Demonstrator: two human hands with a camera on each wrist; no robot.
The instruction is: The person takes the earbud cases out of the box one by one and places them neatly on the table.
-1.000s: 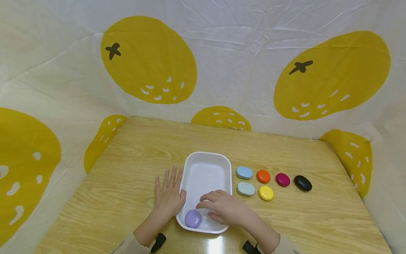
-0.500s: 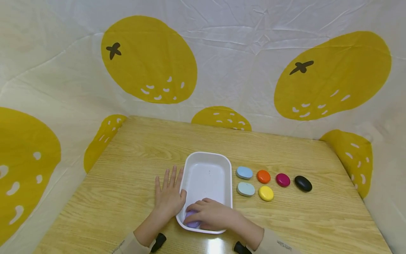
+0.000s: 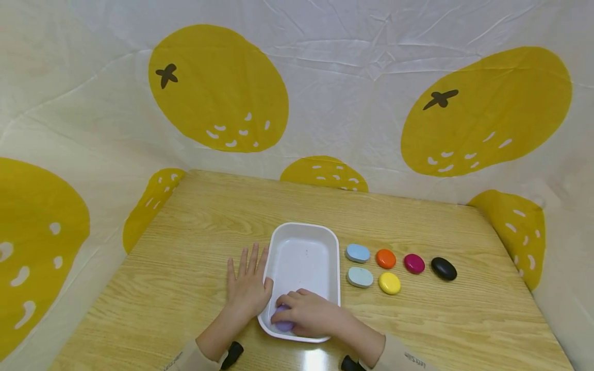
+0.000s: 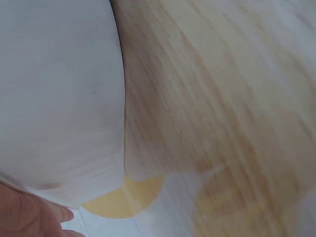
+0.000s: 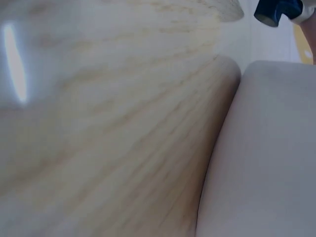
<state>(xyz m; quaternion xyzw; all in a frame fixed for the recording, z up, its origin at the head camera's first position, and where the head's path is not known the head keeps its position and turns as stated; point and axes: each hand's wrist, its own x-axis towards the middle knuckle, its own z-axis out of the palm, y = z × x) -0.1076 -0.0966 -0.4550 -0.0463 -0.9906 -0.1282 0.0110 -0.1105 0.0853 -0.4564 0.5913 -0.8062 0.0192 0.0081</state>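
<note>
In the head view a white rectangular tray (image 3: 306,257) stands on the table with its long sides running away from me. My right hand (image 3: 312,313) reaches in over its near right rim. Its curled fingers grip a round purple stone (image 3: 284,326), partly hidden beneath them, in the tray's near left corner. Spread flat along the left outer side, my left hand (image 3: 248,291) rests with its thumb against the rim. The left wrist view shows the tray's side wall (image 4: 64,98) close up. In the right wrist view a pale tray wall (image 5: 266,153) fills the right; the stone is out of sight there.
Right of the tray lie smooth stones: light blue (image 3: 358,253), pale green (image 3: 360,277), orange (image 3: 386,258), yellow (image 3: 389,283), magenta (image 3: 414,263) and black (image 3: 444,269). A cloth (image 3: 334,103) printed with yellow fruit hangs behind and beside the wooden table (image 3: 223,206).
My right hand has moved left and down inside the tray and its fingers have closed round the purple stone, which has shifted slightly rightward. The left hand has stayed put.
</note>
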